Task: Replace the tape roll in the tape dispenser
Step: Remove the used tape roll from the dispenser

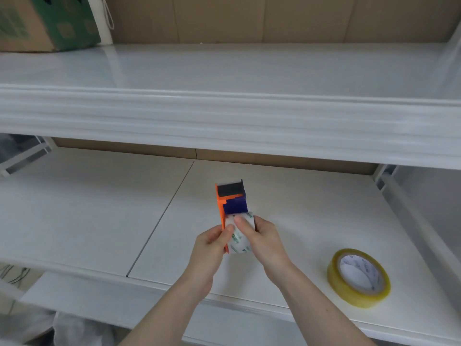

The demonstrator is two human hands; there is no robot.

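The tape dispenser is held just above the lower shelf, at the centre of the view. Its near end is gripped from both sides: the left hand is closed on the orange side wall, at about eight o'clock from the dispenser, and the right hand is closed at four o'clock, its thumb pressed on the white roll seated in the body. That roll looks like a bare or nearly spent core: light and stiff, probably best taken by its edges. The dispenser is judged light, hard plastic, safest held by the side walls, away from the far cutter end.

At three o'clock, well apart from the hands, one yellowish tape roll lies flat on the shelf; its outer face will be smooth, so the rim offers the surer hold.

Farther off, at eleven o'clock, one cardboard box stands on the upper shelf.

Counted: one dispenser, two rolls, two shelves, one box.
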